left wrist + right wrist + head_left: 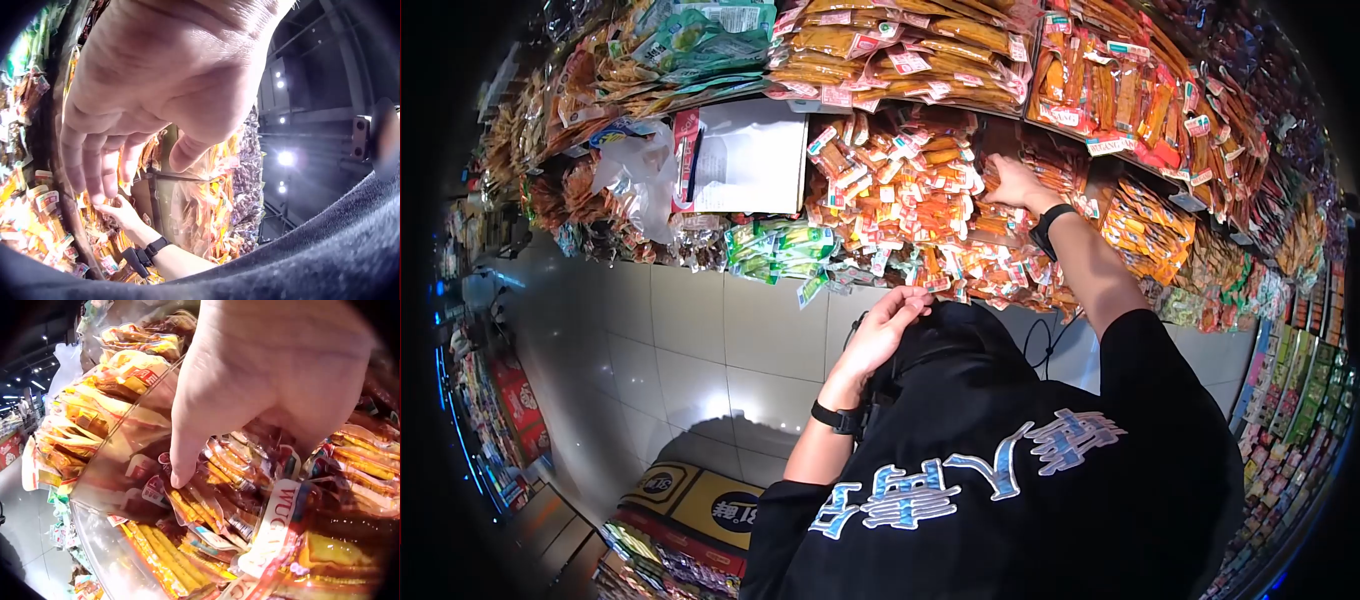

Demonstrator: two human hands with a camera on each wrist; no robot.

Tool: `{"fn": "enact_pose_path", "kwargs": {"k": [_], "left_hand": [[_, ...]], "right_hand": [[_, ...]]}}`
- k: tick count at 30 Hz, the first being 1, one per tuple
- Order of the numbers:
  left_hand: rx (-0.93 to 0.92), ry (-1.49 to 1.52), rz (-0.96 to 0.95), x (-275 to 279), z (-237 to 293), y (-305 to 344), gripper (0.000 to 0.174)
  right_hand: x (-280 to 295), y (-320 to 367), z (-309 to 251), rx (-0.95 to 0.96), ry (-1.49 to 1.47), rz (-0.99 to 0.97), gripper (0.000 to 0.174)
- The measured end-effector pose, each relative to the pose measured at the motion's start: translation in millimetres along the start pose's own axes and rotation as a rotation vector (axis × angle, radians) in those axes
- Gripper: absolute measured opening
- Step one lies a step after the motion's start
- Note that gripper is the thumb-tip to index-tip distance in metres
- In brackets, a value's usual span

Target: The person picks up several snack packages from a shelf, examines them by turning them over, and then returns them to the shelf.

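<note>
In the head view the right hand [1018,184] reaches over small snack packets in red-orange wrappers [1050,165], beside a dark divider. Up close in the right wrist view, the thumb of the right hand [269,375] touches a clear-wrapped packet [194,503]; its other fingers are mostly hidden. The left hand [887,330] hangs in front of the shelf edge by the body, fingers loosely bent and holding nothing. From the left wrist view, the left hand [156,81] has its fingers pointing down, with the right hand [125,215] beyond it among the packets.
A white sheet with a pen [745,155] lies left of the packets, next to a clear plastic bag [645,180]. Green packets [780,250] sit at the front edge. Larger packs [900,50] are piled behind. Yellow cartons [700,500] stand on the tiled floor.
</note>
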State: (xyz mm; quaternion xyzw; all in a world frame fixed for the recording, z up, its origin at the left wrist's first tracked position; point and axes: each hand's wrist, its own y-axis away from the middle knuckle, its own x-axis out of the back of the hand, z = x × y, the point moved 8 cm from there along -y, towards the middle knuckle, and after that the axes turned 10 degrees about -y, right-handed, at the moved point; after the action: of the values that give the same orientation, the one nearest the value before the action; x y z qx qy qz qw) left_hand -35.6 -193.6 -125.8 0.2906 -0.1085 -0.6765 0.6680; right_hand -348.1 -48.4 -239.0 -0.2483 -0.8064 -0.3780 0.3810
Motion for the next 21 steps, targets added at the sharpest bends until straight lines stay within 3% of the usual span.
{"fn": "enact_pose_path", "kwargs": {"k": [5, 8, 13, 16, 19, 21], "left_hand": [[0.007, -0.005, -0.019, -0.9, -2.1, -4.6, 0.030], [-0.001, -0.035, -0.038, -1.1, 2.0, -6.4, 0.030], [0.018, -0.102, -0.013, 1.5, 14.9, -4.8, 0.032], [0.021, -0.106, -0.006, 2.1, 18.2, -3.7, 0.032], [0.028, -0.105, -0.012, 1.1, 17.6, -3.1, 0.032], [0.027, -0.108, -0.021, -0.8, 15.9, -4.8, 0.032]], "right_hand": [[-22.9, 2.7, 4.6, 0.028, 0.147, 0.161, 0.098], [-13.3, 10.6, 1.9, -0.068, 0.016, 0.135, 0.097], [-0.3, 24.2, -17.8, -0.176, 0.053, -0.115, 0.101], [3.7, 33.0, -22.6, -0.211, 0.005, -0.067, 0.096], [-16.5, 28.1, -20.4, -0.113, 0.130, 0.202, 0.088], [-21.4, 26.1, -15.2, -0.172, 0.107, 0.120, 0.089]]}}
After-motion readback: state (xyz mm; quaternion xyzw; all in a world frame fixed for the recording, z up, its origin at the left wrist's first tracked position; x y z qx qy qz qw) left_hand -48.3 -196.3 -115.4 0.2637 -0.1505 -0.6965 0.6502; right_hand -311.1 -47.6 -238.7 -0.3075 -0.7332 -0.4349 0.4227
